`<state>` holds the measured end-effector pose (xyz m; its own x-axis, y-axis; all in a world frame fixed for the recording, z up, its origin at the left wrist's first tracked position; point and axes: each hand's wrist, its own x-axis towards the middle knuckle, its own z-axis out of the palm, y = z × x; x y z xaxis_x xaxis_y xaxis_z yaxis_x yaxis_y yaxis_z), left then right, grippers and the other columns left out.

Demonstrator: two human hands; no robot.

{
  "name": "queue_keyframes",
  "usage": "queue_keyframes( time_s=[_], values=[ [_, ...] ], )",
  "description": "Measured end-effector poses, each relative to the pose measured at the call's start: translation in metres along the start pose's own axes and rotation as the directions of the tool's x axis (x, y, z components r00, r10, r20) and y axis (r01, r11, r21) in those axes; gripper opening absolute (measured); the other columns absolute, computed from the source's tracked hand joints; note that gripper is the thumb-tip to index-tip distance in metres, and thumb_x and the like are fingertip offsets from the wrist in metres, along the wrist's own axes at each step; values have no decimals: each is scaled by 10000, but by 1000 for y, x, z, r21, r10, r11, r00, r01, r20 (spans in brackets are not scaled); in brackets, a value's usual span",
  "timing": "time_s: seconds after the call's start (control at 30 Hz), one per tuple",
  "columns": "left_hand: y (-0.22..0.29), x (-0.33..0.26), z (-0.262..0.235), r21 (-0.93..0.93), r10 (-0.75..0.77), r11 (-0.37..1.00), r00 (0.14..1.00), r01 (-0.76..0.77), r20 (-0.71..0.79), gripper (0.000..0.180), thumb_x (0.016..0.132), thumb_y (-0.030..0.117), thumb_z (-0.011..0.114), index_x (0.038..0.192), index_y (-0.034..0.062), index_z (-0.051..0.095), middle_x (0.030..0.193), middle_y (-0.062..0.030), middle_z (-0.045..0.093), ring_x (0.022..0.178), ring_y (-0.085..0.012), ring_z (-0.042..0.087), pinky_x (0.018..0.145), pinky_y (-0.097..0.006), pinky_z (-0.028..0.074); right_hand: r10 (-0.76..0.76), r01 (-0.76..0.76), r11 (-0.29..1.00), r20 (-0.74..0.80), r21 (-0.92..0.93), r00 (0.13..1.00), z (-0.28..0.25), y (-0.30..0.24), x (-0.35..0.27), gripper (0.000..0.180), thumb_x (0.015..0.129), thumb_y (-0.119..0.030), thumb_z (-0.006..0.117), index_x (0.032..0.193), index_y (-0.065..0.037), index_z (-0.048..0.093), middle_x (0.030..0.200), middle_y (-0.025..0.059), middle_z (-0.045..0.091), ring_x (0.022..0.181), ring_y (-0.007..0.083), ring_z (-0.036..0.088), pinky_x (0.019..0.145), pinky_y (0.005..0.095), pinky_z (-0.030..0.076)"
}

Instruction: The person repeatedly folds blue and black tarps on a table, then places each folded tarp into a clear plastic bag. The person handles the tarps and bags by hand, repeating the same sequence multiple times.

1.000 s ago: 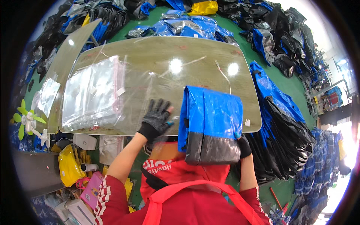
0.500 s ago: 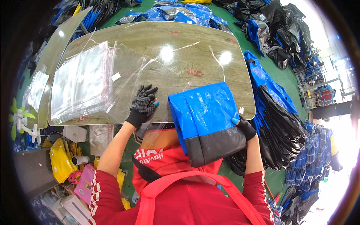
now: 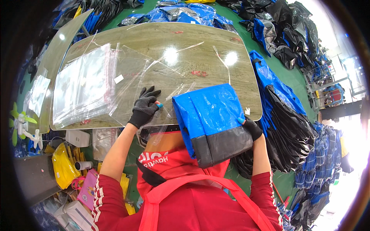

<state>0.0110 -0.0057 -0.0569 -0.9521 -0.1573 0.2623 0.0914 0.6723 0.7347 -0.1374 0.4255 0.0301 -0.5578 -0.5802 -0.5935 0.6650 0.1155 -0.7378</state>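
My right hand [image 3: 252, 129], in a black glove with a blue thumb tip, grips the right side of a folded blue and black bag [image 3: 216, 115]. Its thumb lies on the blue face; the other fingers are hidden behind. The folded bag is tilted over the table's near edge, its black part lowest. My left hand [image 3: 144, 107], in a dotted black glove with a blue thumb tip, is at the near edge. Thumb and fingers pinch the side of a clear plastic bag [image 3: 171, 106], which lies between that hand and the folded bag, partly hanging over the edge.
Clear plastic bags [image 3: 83, 82] are stacked on the left of the wood-grain table [image 3: 181, 50]. Blue and black bags [image 3: 287, 119] hang at its right side, with further piles on the green floor. Yellow bags [image 3: 63, 165] and a small white fan [image 3: 21, 123] are at left.
The clear plastic beside my left hand has risen and shows more folds. The folded bag has shifted slightly up in my right hand. My left hand has barely moved.
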Motion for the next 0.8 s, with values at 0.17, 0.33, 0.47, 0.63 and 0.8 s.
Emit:
queue_keyframes(
  time_s=[0.17,0.33,0.47,0.63,0.8],
  values=[
    [-7,0,-4,-114,-30,993,999,27,-16,122,792,179,702,762,66,665,1195,-85,669,1318,-310,464,1179,-442,209,29,-30,998,-21,-51,999,-4,0,0,765,848,-270,713,1446,22,335,1369,188,506,1151,281,584,979,393,491],
    [2,7,-9,-93,-63,994,997,59,-39,161,868,213,663,849,54,647,1082,-93,703,1159,-261,588,1092,-395,340,-28,29,999,10,-38,1000,12,-6,8,743,853,-234,711,1448,9,339,1349,180,523,1122,270,598,948,382,509],
    [28,14,-31,-473,-237,855,972,211,6,203,928,238,613,905,35,613,870,-87,654,742,-133,536,708,-293,462,-23,14,990,-65,-143,998,75,14,7,742,842,-236,737,1436,6,364,1310,152,554,1080,239,603,901,373,524],
    [64,-5,-63,-16,51,999,991,-49,126,286,861,62,600,1147,49,613,865,-90,609,774,-257,613,755,-348,499,-299,319,841,116,-437,947,144,61,10,497,898,-285,678,1293,-47,493,1162,100,602,995,204,612,889,329,505],
    [75,-33,-68,-13,64,998,994,-63,90,315,870,74,609,1183,50,595,864,-93,593,790,-268,597,775,-353,491,-278,285,955,84,-82,957,130,24,103,375,933,-423,597,1069,-75,566,898,46,633,813,147,634,710,318,533]
  ],
)
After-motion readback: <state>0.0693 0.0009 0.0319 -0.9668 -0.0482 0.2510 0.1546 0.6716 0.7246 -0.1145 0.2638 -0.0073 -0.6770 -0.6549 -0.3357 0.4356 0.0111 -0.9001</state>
